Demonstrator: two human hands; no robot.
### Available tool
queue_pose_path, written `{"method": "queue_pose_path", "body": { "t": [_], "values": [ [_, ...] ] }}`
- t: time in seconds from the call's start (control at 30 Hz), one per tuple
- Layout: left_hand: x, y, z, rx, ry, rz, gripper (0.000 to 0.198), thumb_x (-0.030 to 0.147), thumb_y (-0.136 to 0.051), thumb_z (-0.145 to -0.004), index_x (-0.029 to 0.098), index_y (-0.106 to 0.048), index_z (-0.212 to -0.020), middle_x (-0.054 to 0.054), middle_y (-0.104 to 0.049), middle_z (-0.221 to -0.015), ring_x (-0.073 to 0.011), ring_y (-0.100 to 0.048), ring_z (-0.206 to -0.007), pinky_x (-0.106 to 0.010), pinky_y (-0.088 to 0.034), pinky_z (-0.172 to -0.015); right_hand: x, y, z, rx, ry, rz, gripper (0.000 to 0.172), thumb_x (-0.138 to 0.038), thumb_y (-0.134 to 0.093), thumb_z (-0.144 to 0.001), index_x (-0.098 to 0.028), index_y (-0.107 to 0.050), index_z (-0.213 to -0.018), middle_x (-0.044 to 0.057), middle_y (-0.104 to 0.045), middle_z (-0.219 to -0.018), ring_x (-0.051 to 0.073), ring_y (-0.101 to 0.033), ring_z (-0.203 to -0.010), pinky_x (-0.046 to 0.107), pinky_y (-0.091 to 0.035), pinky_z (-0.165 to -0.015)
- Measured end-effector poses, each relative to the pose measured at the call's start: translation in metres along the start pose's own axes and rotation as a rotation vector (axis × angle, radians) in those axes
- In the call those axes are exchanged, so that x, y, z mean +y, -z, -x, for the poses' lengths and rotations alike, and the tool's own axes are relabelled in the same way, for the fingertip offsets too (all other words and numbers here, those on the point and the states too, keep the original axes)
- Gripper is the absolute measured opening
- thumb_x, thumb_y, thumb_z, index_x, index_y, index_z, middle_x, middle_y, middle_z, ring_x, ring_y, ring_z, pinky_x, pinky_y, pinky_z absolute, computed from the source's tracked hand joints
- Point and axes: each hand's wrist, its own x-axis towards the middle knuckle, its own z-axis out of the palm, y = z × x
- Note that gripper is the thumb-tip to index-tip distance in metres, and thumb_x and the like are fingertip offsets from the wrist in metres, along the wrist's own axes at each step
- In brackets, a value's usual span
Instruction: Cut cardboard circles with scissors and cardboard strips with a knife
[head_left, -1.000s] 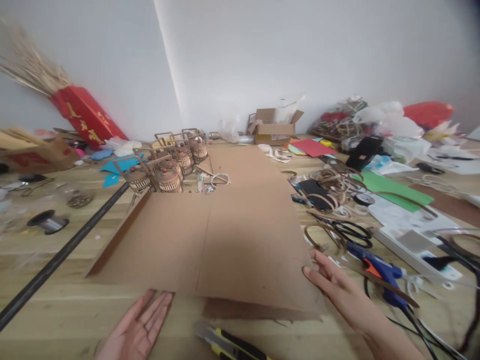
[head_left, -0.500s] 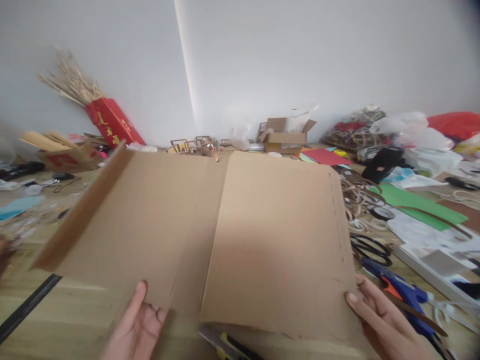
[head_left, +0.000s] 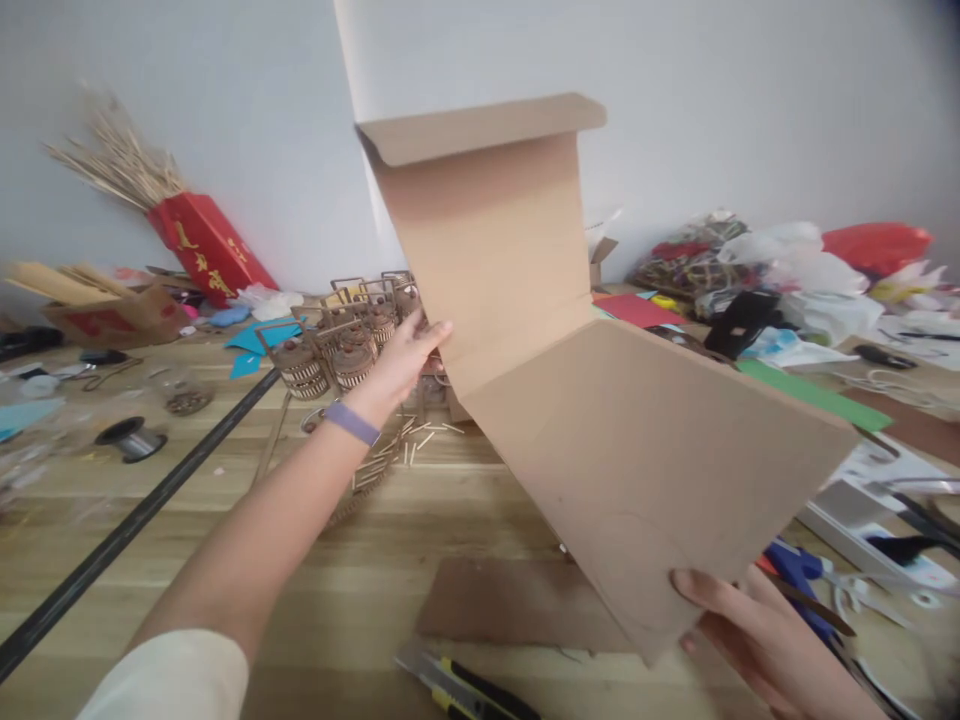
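A folded sheet of brown cardboard (head_left: 630, 470) is held up off the table, its far panel standing up and its top flap bent toward me. My left hand (head_left: 409, 360) grips the left edge of the upright panel, thumb on the near face. The near right corner is pinched by my right hand (head_left: 727, 620), thumb on top. Beneath the sheet, a flat brown piece (head_left: 510, 605) lies on the table. Close to it is a yellow and black utility knife (head_left: 472, 690). Several small woven baskets with handles (head_left: 352, 360) stand beyond my left wrist.
A long black bar (head_left: 150, 520) crosses the table at left, with a wire spool (head_left: 131, 438) beside it. A red box of dried stalks (head_left: 210, 250) leans on the wall. To the right are a blue glue gun (head_left: 799, 562), green paper (head_left: 817, 393) and plastic bags (head_left: 802, 260).
The cardboard has turned and its left panel has swung up and away. My left hand has moved from the near edge to the far left side, uncovering the baskets and the flat piece.
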Motion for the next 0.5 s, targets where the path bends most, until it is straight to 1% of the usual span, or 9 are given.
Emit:
{"method": "queue_pose_path", "body": {
  "t": [0.07, 0.1, 0.17, 0.2, 0.27, 0.3, 0.37, 0.43, 0.5],
  "values": [
    [-0.02, -0.002, -0.021, -0.011, 0.046, -0.033, 0.02, 0.022, -0.067, -0.092, 0.019, -0.064, -0.112, -0.006, -0.071, -0.099, -0.013, -0.064, -0.071, -0.02, -0.048, -0.052, -0.007, -0.021, 0.001, 0.035, -0.048, -0.043, 0.027, -0.036, -0.087, -0.061, -0.018, -0.068, -0.069, 0.003, -0.069, -0.063, 0.017, -0.06, -0.049, 0.025, -0.05, -0.04],
    [-0.029, -0.003, -0.03, -0.005, 0.068, -0.054, 0.019, 0.023, -0.065, -0.094, 0.018, -0.064, -0.112, -0.007, -0.071, -0.1, -0.0135, -0.065, -0.072, -0.022, -0.05, -0.056, -0.009, -0.031, 0.0, 0.071, -0.043, -0.074, 0.028, -0.033, -0.089, -0.057, -0.018, -0.068, -0.069, 0.003, -0.071, -0.068, 0.017, -0.061, -0.053, 0.024, -0.05, -0.04],
    [-0.046, -0.002, -0.042, 0.002, 0.11, -0.106, 0.022, 0.028, -0.063, -0.097, 0.016, -0.064, -0.116, -0.008, -0.07, -0.107, -0.0167, -0.068, -0.082, -0.029, -0.057, -0.068, -0.011, -0.048, -0.004, 0.108, -0.041, -0.118, 0.03, -0.029, -0.091, -0.053, -0.017, -0.069, -0.07, 0.003, -0.072, -0.071, 0.017, -0.062, -0.054, 0.024, -0.051, -0.042],
    [-0.053, -0.001, -0.045, 0.001, 0.126, -0.135, 0.026, 0.031, -0.063, -0.097, 0.016, -0.064, -0.119, -0.009, -0.069, -0.112, -0.0189, -0.069, -0.089, -0.034, -0.059, -0.074, -0.011, -0.055, -0.006, 0.102, -0.054, -0.129, 0.029, -0.029, -0.091, -0.054, -0.017, -0.068, -0.067, 0.002, -0.069, -0.064, 0.016, -0.061, -0.051, 0.024, -0.052, -0.043],
    [-0.062, 0.002, -0.046, -0.005, 0.139, -0.194, 0.031, 0.034, -0.063, -0.098, 0.016, -0.063, -0.123, -0.01, -0.067, -0.122, -0.0229, -0.068, -0.102, -0.043, -0.059, -0.087, -0.009, -0.066, -0.012, 0.063, -0.09, -0.133, 0.032, -0.031, -0.092, -0.054, -0.015, -0.064, -0.056, -0.002, -0.056, -0.046, 0.014, -0.057, -0.042, 0.025, -0.052, -0.044],
    [-0.066, 0.004, -0.042, -0.006, 0.136, -0.226, 0.03, 0.032, -0.062, -0.098, 0.016, -0.063, -0.124, -0.011, -0.066, -0.126, -0.024, -0.067, -0.109, -0.045, -0.056, -0.093, -0.008, -0.07, -0.014, 0.044, -0.103, -0.134, 0.035, -0.031, -0.093, -0.053, -0.015, -0.062, -0.051, -0.004, -0.05, -0.04, 0.014, -0.056, -0.039, 0.024, -0.052, -0.043],
    [-0.071, 0.008, -0.023, -0.001, 0.109, -0.3, 0.027, 0.023, -0.059, -0.097, 0.014, -0.063, -0.122, -0.014, -0.065, -0.13, -0.0244, -0.062, -0.12, -0.044, -0.049, -0.105, -0.007, -0.076, -0.019, 0.04, -0.113, -0.151, 0.037, -0.031, -0.094, -0.05, -0.015, -0.061, -0.05, -0.005, -0.049, -0.039, 0.013, -0.056, -0.038, 0.024, -0.052, -0.043],
    [-0.075, 0.012, 0.01, -0.004, 0.06, -0.386, 0.029, 0.018, -0.06, -0.093, 0.015, -0.064, -0.121, -0.015, -0.063, -0.134, -0.0244, -0.058, -0.128, -0.042, -0.039, -0.113, -0.008, -0.081, -0.023, 0.039, -0.125, -0.175, 0.035, -0.03, -0.094, -0.051, -0.015, -0.063, -0.054, -0.002, -0.057, -0.045, 0.013, -0.058, -0.04, 0.023, -0.051, -0.041],
    [-0.076, 0.015, 0.056, -0.048, 0.01, -0.472, 0.026, 0.021, -0.063, -0.089, 0.015, -0.066, -0.115, -0.015, -0.064, -0.131, -0.0257, -0.057, -0.126, -0.044, -0.037, -0.114, -0.008, -0.084, -0.028, 0.037, -0.137, -0.209, 0.032, -0.028, -0.094, -0.051, -0.014, -0.068, -0.062, 0.001, -0.066, -0.055, 0.013, -0.059, -0.044, 0.021, -0.051, -0.039]
  ]
}}
